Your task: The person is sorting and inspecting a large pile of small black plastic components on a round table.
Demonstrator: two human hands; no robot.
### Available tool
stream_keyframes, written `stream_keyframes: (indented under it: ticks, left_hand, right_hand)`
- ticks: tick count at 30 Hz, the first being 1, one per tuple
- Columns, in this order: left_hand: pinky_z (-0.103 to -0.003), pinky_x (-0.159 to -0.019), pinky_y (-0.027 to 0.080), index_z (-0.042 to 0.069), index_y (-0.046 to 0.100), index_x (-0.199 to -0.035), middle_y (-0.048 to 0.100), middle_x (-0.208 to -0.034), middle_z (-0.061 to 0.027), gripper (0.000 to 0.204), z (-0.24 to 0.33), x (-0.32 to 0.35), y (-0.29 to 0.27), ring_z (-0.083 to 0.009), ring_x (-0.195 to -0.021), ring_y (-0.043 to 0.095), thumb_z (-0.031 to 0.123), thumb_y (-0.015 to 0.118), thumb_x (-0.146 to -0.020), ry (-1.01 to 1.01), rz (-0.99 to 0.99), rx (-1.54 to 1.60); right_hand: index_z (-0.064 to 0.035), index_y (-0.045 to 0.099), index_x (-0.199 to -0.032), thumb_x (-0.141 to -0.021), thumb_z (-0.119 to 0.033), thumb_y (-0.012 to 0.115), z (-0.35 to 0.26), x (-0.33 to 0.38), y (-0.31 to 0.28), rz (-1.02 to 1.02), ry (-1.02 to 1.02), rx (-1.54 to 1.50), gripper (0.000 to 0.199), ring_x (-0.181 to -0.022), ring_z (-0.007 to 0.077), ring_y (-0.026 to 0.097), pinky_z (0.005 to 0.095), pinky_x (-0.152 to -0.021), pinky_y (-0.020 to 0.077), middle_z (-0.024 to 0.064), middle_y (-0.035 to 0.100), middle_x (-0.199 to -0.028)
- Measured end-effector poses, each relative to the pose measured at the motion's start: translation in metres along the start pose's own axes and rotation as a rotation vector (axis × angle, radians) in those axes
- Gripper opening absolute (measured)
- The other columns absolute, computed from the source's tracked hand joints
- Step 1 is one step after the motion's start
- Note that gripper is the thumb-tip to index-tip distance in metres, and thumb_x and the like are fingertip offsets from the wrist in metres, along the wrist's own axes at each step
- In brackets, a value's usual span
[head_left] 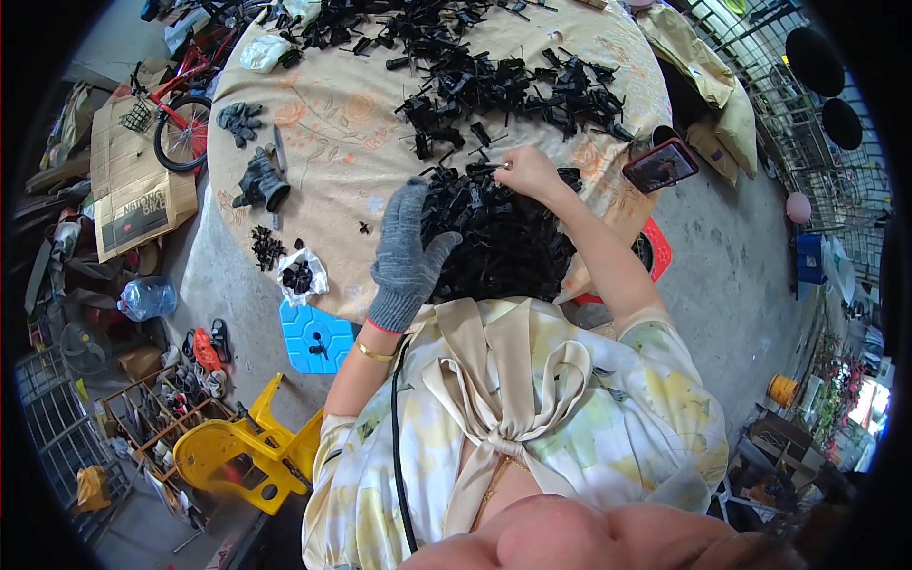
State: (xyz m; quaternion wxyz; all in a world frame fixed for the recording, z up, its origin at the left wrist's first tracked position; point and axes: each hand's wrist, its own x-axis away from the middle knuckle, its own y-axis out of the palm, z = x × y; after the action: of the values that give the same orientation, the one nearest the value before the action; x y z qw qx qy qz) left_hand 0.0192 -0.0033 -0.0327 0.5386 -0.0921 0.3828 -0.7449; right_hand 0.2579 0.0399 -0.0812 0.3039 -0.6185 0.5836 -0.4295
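Observation:
A dense heap of small black plastic parts lies at the near edge of the round, cloth-covered table. My left hand, in a grey knitted glove, rests along the heap's left side with its fingers stretched out and the thumb over the parts. Bare and closed in a pinch, my right hand is over the heap's far side. A small, partly shiny piece shows at its fingertips, too small to name. Farther back, more black parts with thin stems are scattered in a wide band.
A grey glove and a darker glove lie on the left. Tiny black pieces sit beside a white wrapper. A phone stands at the right edge. Blue stool and yellow chair stand below left.

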Motion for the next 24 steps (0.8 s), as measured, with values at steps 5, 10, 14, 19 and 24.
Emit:
stream_keyframes:
  ticks: [5, 10, 14, 19, 24]
  left_hand:
    - [-0.035, -0.095, 0.038, 0.001, 0.029, -0.132, 0.043, -0.128, -0.0194, 0.081, 0.009, -0.008, 0.018, -0.0315, -0.114, 0.046, 0.010, 0.075, -0.066, 0.188, 0.031, 0.081]
    - [-0.033, -0.089, 0.044, 0.003, 0.033, -0.130, 0.050, -0.118, -0.0116, 0.069, 0.005, -0.007, 0.022, -0.0211, -0.105, 0.052, -0.006, 0.067, -0.071, 0.110, -0.053, 0.410]
    - [-0.029, -0.086, 0.045, 0.004, 0.039, -0.125, 0.053, -0.110, -0.0086, 0.059, 0.024, -0.009, 0.009, -0.0171, -0.098, 0.054, -0.003, 0.067, -0.073, -0.140, -0.068, 1.007]
    - [-0.026, -0.085, 0.045, 0.003, 0.042, -0.121, 0.054, -0.109, -0.0071, 0.050, 0.035, -0.010, -0.004, -0.0142, -0.098, 0.053, -0.003, 0.063, -0.076, -0.284, -0.060, 1.164]
    - [-0.024, -0.083, 0.045, 0.002, 0.048, -0.115, 0.056, -0.106, -0.0058, 0.040, 0.033, -0.006, -0.008, -0.0111, -0.094, 0.053, 0.000, 0.063, -0.078, -0.350, -0.130, 1.084]
  right_hand:
    - [0.0009, 0.065, -0.071, -0.068, -0.018, 0.068, -0.048, 0.042, -0.019, -0.274, 0.028, -0.784, 0.019, -0.054, 0.0070, 0.050, 0.0250, -0.051, 0.0399, 0.0023, 0.059, -0.059]
    - [0.0002, 0.064, -0.075, -0.076, -0.018, 0.067, -0.065, 0.069, -0.025, -0.344, -0.008, -1.053, 0.019, -0.054, 0.0031, 0.045, 0.0209, -0.049, 0.0356, -0.0029, 0.055, -0.058]
    - [-0.0005, 0.062, -0.081, -0.087, -0.023, 0.058, -0.069, 0.082, -0.040, -0.360, -0.064, -1.003, 0.024, -0.057, 0.0015, 0.040, 0.0182, -0.049, 0.0313, -0.0063, 0.048, -0.061]
    - [0.0017, 0.063, -0.091, -0.088, -0.014, 0.054, -0.081, 0.094, -0.040, 0.017, -0.231, -1.035, 0.018, -0.062, 0.0022, 0.045, 0.0183, -0.054, 0.0374, -0.0027, 0.056, -0.069]
    - [0.0023, 0.063, -0.089, -0.084, -0.010, 0.058, -0.083, 0.095, -0.047, -0.032, -0.309, -0.866, 0.014, -0.063, 0.0034, 0.050, 0.0199, -0.056, 0.0415, 0.0021, 0.061, -0.069]
